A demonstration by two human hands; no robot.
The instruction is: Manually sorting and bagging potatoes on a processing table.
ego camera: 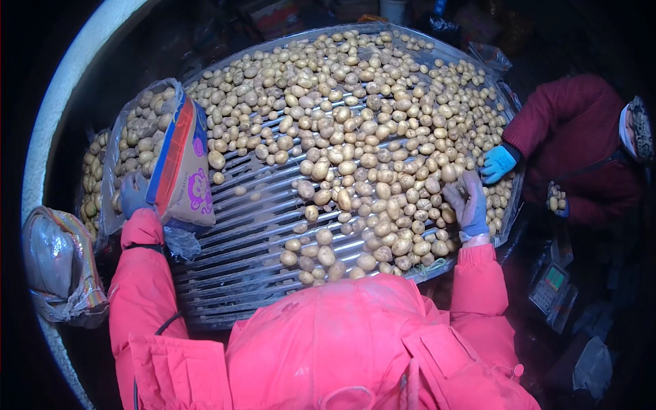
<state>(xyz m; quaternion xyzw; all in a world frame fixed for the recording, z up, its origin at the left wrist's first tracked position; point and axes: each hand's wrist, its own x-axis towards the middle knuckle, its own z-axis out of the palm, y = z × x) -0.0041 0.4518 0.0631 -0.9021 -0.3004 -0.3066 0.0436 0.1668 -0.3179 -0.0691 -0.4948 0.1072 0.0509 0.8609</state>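
Note:
My left hand (134,193), in a bluish work glove, is at the near edge of an open plastic-lined bag of potatoes (146,128); its fingers are partly hidden, so its hold is unclear. A printed carton or bag panel (188,179) stands beside that opening, on the left of the slatted metal rack (241,225). My right hand (469,205), gloved, is at the right of the rack with fingers spread, next to a potato (449,172). Whether it touches that potato cannot be told. Loose potatoes (343,138) cover much of the rack.
A co-worker's blue-gloved hand (497,164) reaches over the rack's right edge, close to my right hand; their other hand holds potatoes (556,199). A folded stack of bags (56,256) lies at far left. A scale or keypad device with a lit display (549,288) is at lower right.

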